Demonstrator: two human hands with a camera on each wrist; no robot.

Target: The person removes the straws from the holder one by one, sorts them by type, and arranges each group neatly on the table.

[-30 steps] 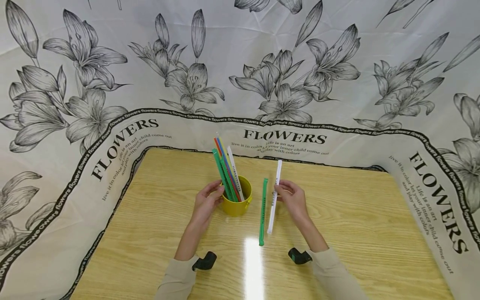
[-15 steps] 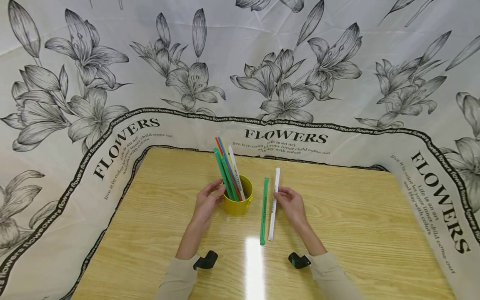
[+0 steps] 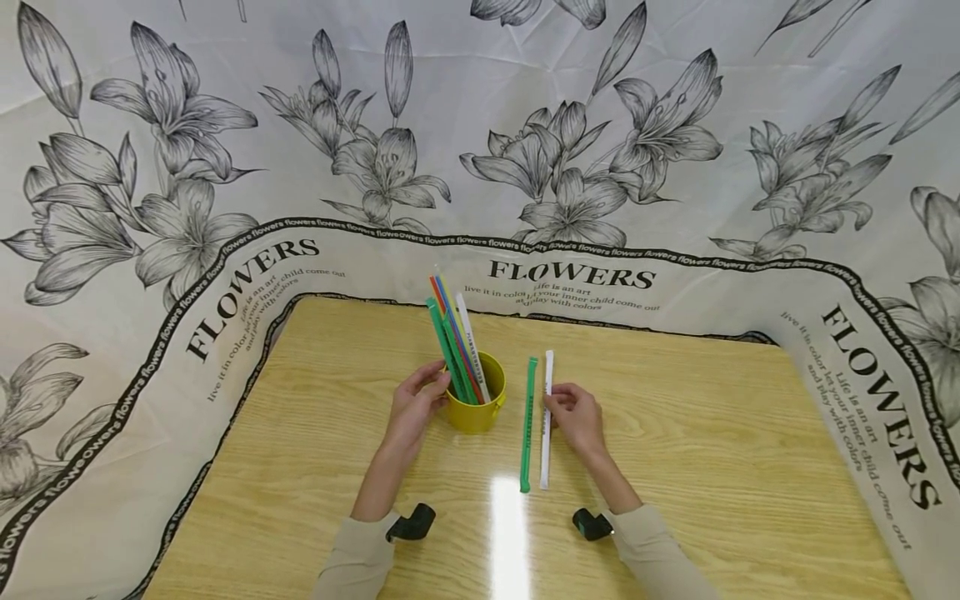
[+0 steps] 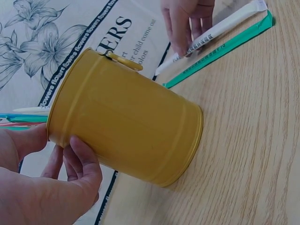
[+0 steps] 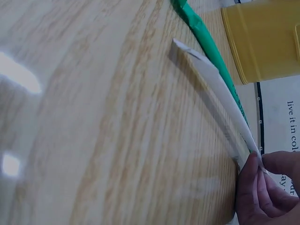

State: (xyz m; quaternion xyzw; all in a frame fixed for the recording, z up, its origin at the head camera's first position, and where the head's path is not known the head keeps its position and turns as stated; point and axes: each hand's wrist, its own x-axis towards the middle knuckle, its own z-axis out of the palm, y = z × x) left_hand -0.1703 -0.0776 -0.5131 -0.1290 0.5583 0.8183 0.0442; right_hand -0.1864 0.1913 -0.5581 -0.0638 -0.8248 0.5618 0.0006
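In the head view my left hand (image 3: 414, 406) grips the rim of a small yellow metal bucket (image 3: 472, 419), thumb and fingers on its near-left side. Several wrapped straws (image 3: 450, 342) lean in the bucket, in green, red, blue, yellow and white. A white paper-wrapped straw (image 3: 545, 454) is pinched between thumb and fingers of my right hand (image 3: 577, 417). Seen from the right wrist, the near end of this white straw (image 5: 220, 84) sits slightly above the table, over its shadow. Parallel to it, on its left, lies a green wrapped straw (image 3: 528, 425).
The wooden table (image 3: 712, 467) carries all of this. Behind and at both sides hangs a white cloth (image 3: 420, 183) printed with flowers and lettering. The bucket has a small handle loop (image 4: 124, 62) on its side. A bright reflection crosses the near middle of the table.
My right hand has brought the white straw nearer to me and a little left, turning it into line beside the green one. My left hand and the bucket have stayed put.
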